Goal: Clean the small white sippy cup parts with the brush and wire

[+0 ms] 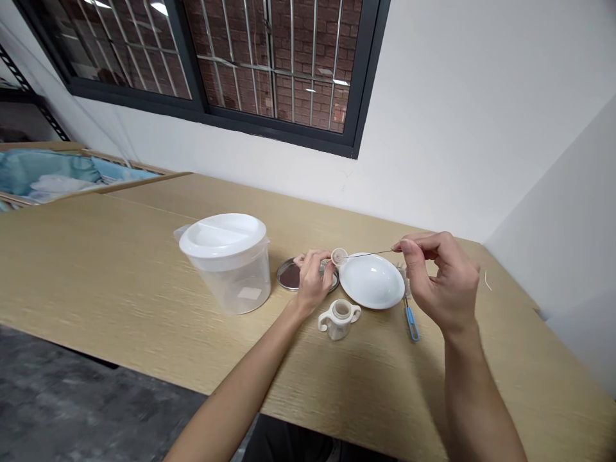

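Note:
My left hand [314, 277] pinches a small round whitish cap [339, 256] between thumb and fingertips, above the left rim of a white bowl [371, 282]. In my right hand [440, 276], closed at the bowl's right, is a thin dark rod [368, 255]. Its far end meets the cap; whether it passes inside I cannot tell. Nearer to me stands a small clear cup with two white handles [339, 319], its top open. Behind my left hand lies a round metal-rimmed dish [289, 274] with a dark brown surface, partly hidden.
A clear pitcher with a white lid [235, 263] stands to the left. A blue-handled tool [411, 323] lies right of the bowl, its head partly hidden. Further right is a white strip [488, 281]. A box [144, 183] with blue lining sits far left, by the wall.

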`<state>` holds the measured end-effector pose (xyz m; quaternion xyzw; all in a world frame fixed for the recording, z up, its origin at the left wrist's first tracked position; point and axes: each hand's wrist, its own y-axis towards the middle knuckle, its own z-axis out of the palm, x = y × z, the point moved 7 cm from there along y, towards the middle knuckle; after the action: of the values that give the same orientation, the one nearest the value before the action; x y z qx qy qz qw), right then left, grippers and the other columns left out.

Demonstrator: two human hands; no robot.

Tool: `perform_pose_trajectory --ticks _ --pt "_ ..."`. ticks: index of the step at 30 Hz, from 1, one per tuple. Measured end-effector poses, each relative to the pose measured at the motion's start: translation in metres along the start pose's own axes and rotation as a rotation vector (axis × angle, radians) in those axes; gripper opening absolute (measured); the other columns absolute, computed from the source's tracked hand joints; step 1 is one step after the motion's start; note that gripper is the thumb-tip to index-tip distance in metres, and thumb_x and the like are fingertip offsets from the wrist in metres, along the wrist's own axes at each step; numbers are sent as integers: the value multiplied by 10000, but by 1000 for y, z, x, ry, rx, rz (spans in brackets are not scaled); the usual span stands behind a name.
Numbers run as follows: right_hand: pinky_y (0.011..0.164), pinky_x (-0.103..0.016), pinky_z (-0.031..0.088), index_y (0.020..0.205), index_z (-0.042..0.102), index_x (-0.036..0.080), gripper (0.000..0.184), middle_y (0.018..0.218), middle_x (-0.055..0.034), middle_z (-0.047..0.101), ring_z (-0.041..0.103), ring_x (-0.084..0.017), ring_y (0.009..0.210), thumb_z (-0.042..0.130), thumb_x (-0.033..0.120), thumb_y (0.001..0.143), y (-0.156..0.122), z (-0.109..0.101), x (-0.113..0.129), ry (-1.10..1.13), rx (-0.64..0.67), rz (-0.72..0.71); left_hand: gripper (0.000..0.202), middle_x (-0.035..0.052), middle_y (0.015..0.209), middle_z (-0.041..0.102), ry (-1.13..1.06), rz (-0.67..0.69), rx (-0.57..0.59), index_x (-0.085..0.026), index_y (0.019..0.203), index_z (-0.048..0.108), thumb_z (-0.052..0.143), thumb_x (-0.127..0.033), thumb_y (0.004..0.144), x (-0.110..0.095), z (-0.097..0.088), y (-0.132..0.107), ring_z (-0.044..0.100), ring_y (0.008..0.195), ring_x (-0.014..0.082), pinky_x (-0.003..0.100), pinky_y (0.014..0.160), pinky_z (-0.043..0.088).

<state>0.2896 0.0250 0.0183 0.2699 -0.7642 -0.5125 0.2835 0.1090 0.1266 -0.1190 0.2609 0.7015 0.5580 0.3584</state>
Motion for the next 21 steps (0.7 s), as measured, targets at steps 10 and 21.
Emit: perform_pose_trajectory --ticks 10,21 --pt "585 -278 572 885 575 202 101 838 -15 697 685 -150 746 616 123 933 0 -2 2 -15 -23 -9 74 19 872 680 14 7 14 -200 992 550 511 -141 970 -1 1 0 624 793 187 382 780 317" --pt "582 -269 562 889 580 206 113 836 -6 697 678 -143 724 627 108 923 0 -1 6 -46 -22 -41 86 16 866 670 12 12 -3 -197 990 554 519 -124 963 0 0 0 616 792 186 380 770 308"
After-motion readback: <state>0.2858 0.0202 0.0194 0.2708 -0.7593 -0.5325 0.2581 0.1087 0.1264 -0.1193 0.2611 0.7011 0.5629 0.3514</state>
